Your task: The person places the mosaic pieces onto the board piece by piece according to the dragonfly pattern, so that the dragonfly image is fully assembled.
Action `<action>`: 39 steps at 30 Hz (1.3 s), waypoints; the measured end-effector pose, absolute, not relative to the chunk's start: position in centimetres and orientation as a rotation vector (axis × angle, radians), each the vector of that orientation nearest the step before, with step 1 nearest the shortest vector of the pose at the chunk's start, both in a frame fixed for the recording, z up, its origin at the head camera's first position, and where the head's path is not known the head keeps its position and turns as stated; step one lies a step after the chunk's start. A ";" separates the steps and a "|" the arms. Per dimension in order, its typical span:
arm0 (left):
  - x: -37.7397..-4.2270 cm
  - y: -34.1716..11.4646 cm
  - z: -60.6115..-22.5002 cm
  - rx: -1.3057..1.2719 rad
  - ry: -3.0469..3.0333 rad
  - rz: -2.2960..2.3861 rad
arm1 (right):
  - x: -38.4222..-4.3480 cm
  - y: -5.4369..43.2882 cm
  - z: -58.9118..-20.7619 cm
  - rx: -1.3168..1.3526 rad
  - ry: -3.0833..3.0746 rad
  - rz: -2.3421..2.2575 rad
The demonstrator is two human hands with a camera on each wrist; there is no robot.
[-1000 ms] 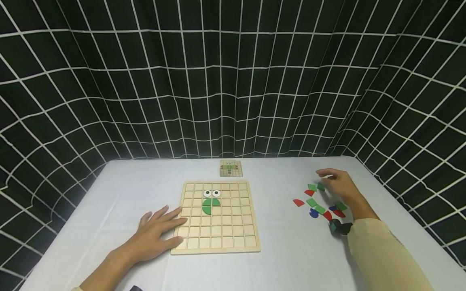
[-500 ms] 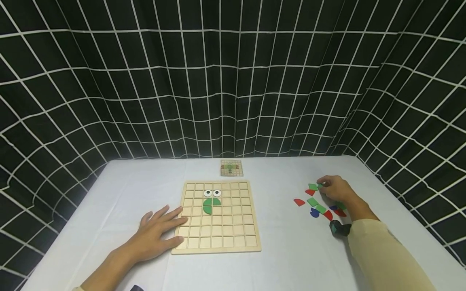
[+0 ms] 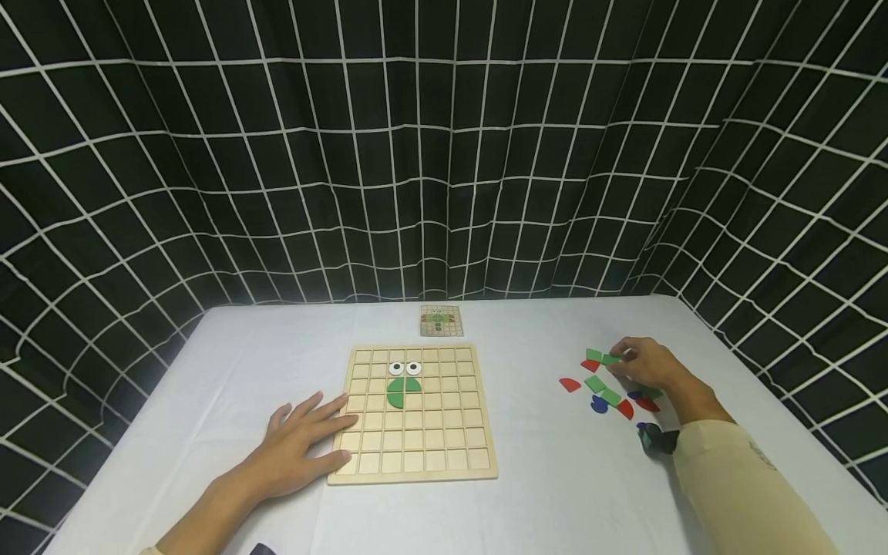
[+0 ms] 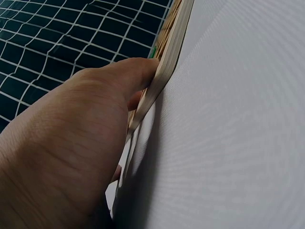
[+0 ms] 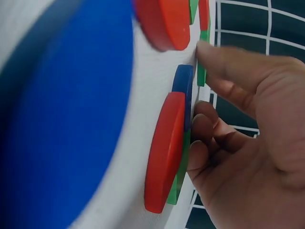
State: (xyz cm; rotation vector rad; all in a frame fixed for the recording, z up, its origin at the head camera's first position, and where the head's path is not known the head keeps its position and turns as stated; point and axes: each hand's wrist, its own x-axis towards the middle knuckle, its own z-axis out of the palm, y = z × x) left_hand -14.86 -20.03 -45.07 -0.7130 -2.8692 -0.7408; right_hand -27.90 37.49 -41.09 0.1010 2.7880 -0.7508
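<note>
My right hand [image 3: 645, 364] is at the loose pieces on the right, where thumb and index finger pinch a small green tile [image 3: 609, 360]. In the right wrist view the fingertips meet at this green tile [image 5: 201, 78], and the other fingers curl beside a red quarter-circle piece [image 5: 167, 152]. My left hand [image 3: 294, 443] rests with spread fingers on the left edge of the wooden grid board [image 3: 444, 420]. Two round eye pieces [image 3: 405, 368] sit in the board's upper cells, with green quarter-circle pieces [image 3: 395, 388] below. The left wrist view shows the thumb on the board's rim [image 4: 167, 67].
Red quarter-circle pieces [image 3: 570, 385], blue pieces [image 3: 599, 405] and other green tiles [image 3: 594, 384] lie scattered around the right hand. A small pattern card [image 3: 441, 321] lies behind the board. Dark gridded curtains [image 3: 444, 154] surround the white table [image 3: 527, 462].
The right hand has come down from above the pieces and taken hold of a green tile, which now shows a brighter, flatter face. The left hand and the board stay put.
</note>
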 end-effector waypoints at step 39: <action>-14.8 -20.0 -44.9 -0.717 -2.865 -0.756 | -23.1 33.0 -37.7 -0.141 3.163 -0.986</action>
